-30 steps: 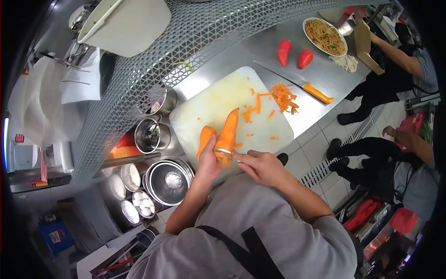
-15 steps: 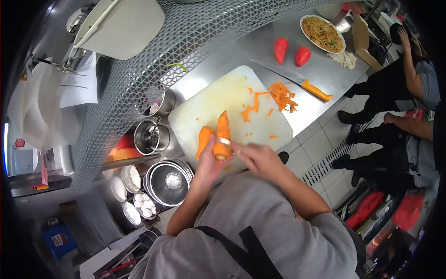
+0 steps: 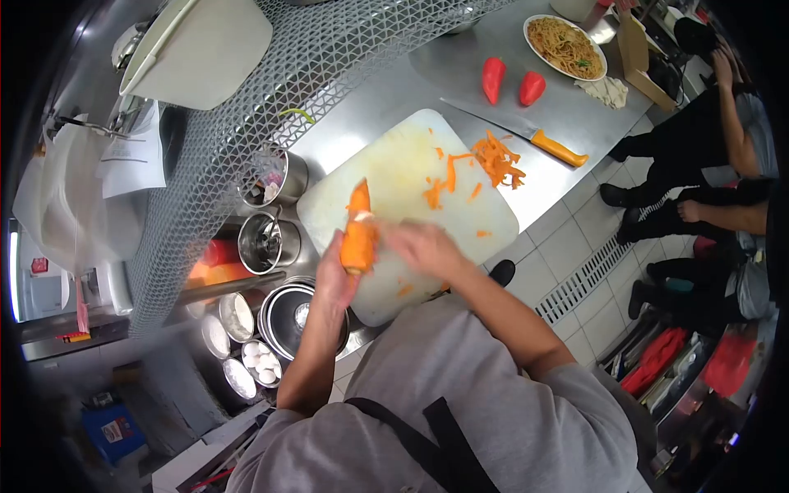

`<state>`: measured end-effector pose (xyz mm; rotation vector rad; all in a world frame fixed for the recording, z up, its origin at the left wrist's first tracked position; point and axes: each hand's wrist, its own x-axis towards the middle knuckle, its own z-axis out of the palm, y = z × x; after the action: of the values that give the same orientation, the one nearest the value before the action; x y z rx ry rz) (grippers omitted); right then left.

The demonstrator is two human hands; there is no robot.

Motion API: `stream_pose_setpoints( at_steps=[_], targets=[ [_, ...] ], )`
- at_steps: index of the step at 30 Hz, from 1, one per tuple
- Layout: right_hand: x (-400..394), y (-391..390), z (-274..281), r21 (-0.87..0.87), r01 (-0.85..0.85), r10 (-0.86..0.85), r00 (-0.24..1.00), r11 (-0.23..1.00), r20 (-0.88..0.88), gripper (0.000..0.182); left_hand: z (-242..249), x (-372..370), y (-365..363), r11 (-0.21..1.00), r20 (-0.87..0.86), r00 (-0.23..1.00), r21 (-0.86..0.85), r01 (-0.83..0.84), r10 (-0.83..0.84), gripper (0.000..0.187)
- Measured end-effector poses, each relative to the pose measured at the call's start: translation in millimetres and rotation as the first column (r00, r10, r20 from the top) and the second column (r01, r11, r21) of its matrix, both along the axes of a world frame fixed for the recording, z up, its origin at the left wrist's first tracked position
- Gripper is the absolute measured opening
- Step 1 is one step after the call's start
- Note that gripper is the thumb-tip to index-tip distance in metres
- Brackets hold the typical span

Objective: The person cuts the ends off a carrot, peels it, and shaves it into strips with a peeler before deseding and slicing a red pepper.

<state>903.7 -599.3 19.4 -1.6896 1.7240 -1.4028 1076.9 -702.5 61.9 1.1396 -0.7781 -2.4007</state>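
Note:
My left hand (image 3: 334,275) is closed around the lower part of a carrot (image 3: 357,250), which points away from me over the left side of the white cutting board (image 3: 390,160). My right hand (image 3: 423,246), blurred by motion, grips a peeler (image 3: 363,217) whose pale head lies against the carrot's upper part. Most of the peeler is smeared or covered by the fingers. Orange peelings (image 3: 497,160) are heaped at the board's right edge, with smaller scraps scattered across it. A second carrot cannot be made out separately.
Beyond the board lie a knife (image 3: 559,148) with an orange handle, two red pepper pieces (image 3: 492,80) and a plate of noodles (image 3: 565,48). Metal pots (image 3: 269,242) and bowls stand at left, below a mesh shelf (image 3: 238,107). Other people (image 3: 699,148) stand at right.
Both hands have shifted left with the held carrot and the peeler. The peeler has moved nearer the carrot's tip. The second carrot, visible before on the left, no longer shows separately.

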Motion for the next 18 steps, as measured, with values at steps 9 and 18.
stream_pose_setpoints(
  at_steps=[9,18],
  targets=[
    [-43.1,12.0,-3.9,0.535,0.085,-0.348,0.842,0.841,0.413,0.033,-12.9,-8.2,40.4,0.998,-0.008,0.998,0.003,0.067,-0.067,0.053],
    [-7.9,71.2,52.5,0.363,-0.125,0.159,0.985,0.923,-0.065,0.032,-12.6,-22.0,40.2,0.993,0.054,0.992,0.027,0.111,-0.112,0.052]
  ],
)
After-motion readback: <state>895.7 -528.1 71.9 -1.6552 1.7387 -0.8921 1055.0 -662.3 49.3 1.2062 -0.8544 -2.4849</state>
